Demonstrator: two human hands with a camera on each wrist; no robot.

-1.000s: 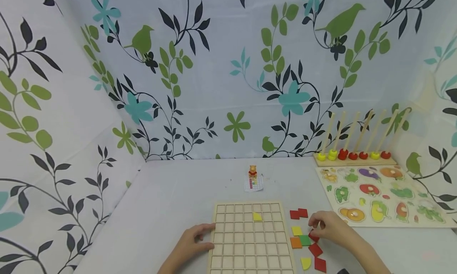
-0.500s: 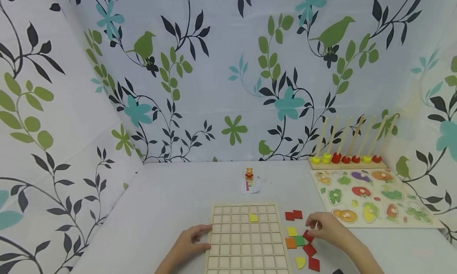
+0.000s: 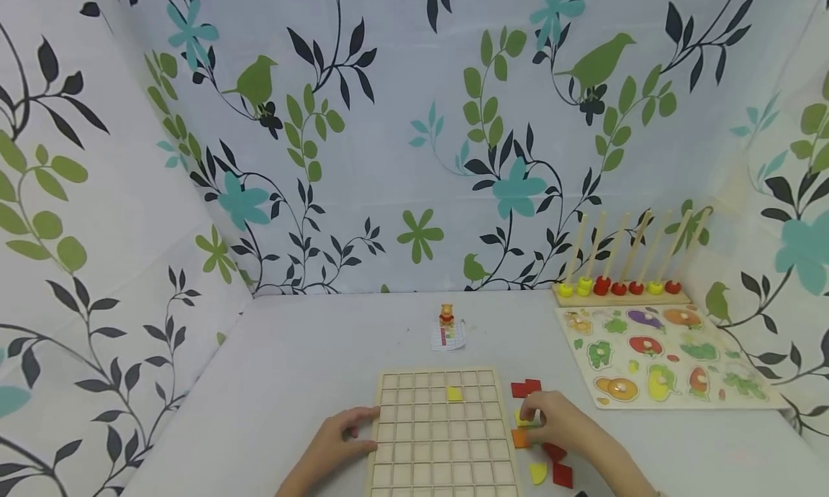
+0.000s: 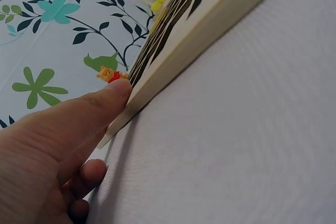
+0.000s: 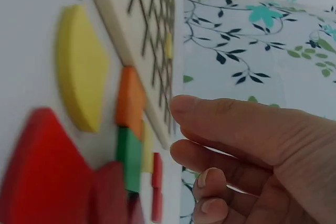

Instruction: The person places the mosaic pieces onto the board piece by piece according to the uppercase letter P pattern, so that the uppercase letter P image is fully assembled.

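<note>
The wooden grid board [image 3: 421,432] lies on the table, a yellow piece [image 3: 455,394] in one upper cell. My left hand [image 3: 337,443] touches the board's left edge with thumb and a finger spread apart; the other fingers curl loosely beneath, as the left wrist view shows. Over the loose pieces right of the board is my right hand [image 3: 562,423], thumb and index slightly apart, nothing between them. Nearest it are an orange square [image 3: 519,439], a partly covered yellow square [image 3: 520,415] and a green square [image 5: 128,158], which the hand hides in the head view.
A yellow rounded piece [image 3: 538,472] and red pieces [image 3: 563,475] lie nearer me; red squares [image 3: 519,390] lie farther off. Behind stand a bear figurine [image 3: 446,313] on a small printed paper [image 3: 448,336], a vegetable puzzle [image 3: 680,382] and a bead-and-peg stand [image 3: 622,301].
My right hand has moved left, from the red pieces to above the green and orange squares. My left hand stays at the board's edge. The head view has shifted slightly.
</note>
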